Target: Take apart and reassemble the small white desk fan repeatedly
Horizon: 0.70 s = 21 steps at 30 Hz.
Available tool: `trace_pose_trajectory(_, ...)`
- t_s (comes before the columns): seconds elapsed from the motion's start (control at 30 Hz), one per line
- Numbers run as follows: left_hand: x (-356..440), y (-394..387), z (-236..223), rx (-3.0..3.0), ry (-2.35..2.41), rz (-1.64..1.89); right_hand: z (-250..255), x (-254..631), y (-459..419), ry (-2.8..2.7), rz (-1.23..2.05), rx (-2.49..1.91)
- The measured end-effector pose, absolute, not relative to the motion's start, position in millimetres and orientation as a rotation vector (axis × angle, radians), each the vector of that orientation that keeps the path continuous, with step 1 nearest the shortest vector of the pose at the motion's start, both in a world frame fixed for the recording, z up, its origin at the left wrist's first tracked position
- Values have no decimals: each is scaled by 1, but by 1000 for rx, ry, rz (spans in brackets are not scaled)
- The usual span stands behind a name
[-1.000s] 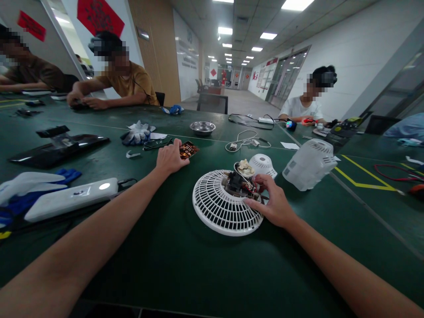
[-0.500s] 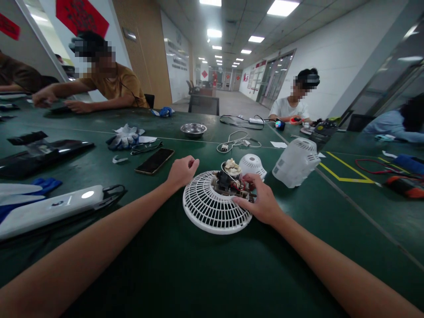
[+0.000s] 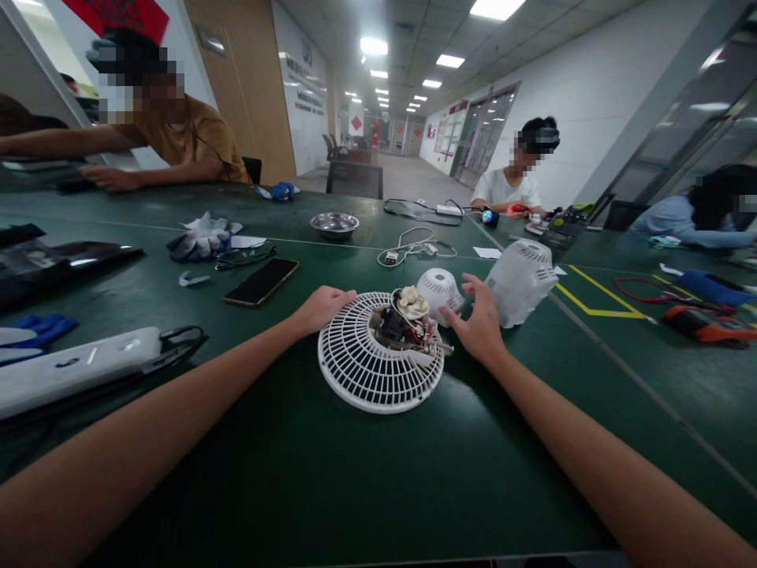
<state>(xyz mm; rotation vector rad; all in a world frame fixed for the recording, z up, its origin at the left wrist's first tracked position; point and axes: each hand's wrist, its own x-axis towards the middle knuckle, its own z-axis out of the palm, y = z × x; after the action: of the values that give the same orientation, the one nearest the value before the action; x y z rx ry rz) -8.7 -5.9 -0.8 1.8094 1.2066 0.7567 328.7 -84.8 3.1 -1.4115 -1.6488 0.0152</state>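
Fan guard: The round white guard (image 3: 360,359) is being supported on the green tabletop (image 3: 331,489), between the two forearms; on it an exposed motor assembly (image 3: 393,326) is being carried, wires showing.
Left hand: The guard's far left rim is being met by the thumb of the left hand (image 3: 325,306), its other fingers being held curled; whether the rim is being gripped cannot be told.
Right hand: The fingers of the right hand (image 3: 482,319) are being held spread, with nothing grasped, beside a domed white cover (image 3: 436,289); whether the cover is being touched by the thumb cannot be told.
Step in hand: By the poses, the guard is apparently being steadied at left while the domed cover is being reached for at right.
Next move: For a hold on the cover, a closing of the right fingers is seemingly being called for, without the motor's wires being snagged.
Edges: The tabletop's near edge is being shown low in view, well apart from the guard.
Open room: Rightward travel is being limited by a translucent housing (image 3: 521,285), leftward by a phone (image 3: 262,282); the widest room is being offered toward the near edge.
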Motion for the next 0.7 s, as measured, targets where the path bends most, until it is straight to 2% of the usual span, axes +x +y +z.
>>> trace_pose_trajectory(0.1, -8, -7, -1, 1797, 1195, 770, 0, 336, -72, -1699, 175, -1515)
trace_pose_trajectory(0.17, -9, -6, -2, 1807, 1198, 769, 0, 336, -68, -1537, 360, -1507)
trace_pose_trajectory(0.27, -9, -4, -3, 1853, 1219, 801, 6, 330, -72, -1236, 664, -1358)
trace_pose_trajectory(0.37, -8, -4, 0, 1918, 1240, 873, 17, 318, -85, -1158, 892, -1157)
trace_pose_trajectory(0.53, -3, -15, 20, 2115, 1287, 955, 30, 292, -117, -1532, 735, -1103)
trace_pose_trajectory(0.7, 12, -43, 47, 2140, 664, 948, 36, 286, -132, -1931, 395, -1126)
